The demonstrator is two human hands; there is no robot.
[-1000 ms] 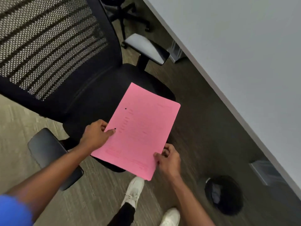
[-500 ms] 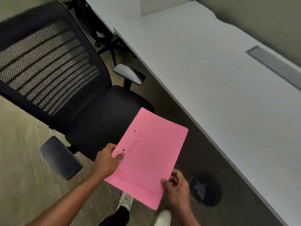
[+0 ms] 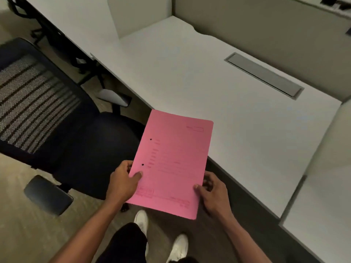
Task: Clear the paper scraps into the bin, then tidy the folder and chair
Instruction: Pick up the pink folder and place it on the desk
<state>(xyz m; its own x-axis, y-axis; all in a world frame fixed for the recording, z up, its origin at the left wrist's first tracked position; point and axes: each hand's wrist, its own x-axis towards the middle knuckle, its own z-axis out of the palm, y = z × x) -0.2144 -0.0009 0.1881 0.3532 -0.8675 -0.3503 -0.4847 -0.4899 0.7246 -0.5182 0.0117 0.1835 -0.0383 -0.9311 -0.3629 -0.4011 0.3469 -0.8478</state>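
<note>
The white surface [image 3: 218,88] is now filling most of the view, where a second ago only its edge and the floor below were showing; the person's head is lifting from the floor towards the desk. To the left the black mesh chair [image 3: 57,118] is standing pulled out, its seat just beside the surface's edge and not tucked under. I am judging from this that the scrap-clearing part is likely over and the folder is about to be laid down, with the chair left to push in.

The pink folder [image 3: 171,164] is being held closed and roughly flat in the air, its far corner reaching over the near edge of the surface, and it is sitting higher and nearer the desk than it was a moment ago. The left hand [image 3: 123,185] is gripping the punched left edge, thumb on top and fingers [image 3: 125,165] curled underneath. The right hand [image 3: 212,194] is pinching the lower right edge in the same way.

The bin, which was showing on the floor under the desk half a second ago, is now out of sight, so whether scraps are in it cannot be told. The print on the folder is too faint to read, and the whole picture is slightly smeared by motion.
</note>
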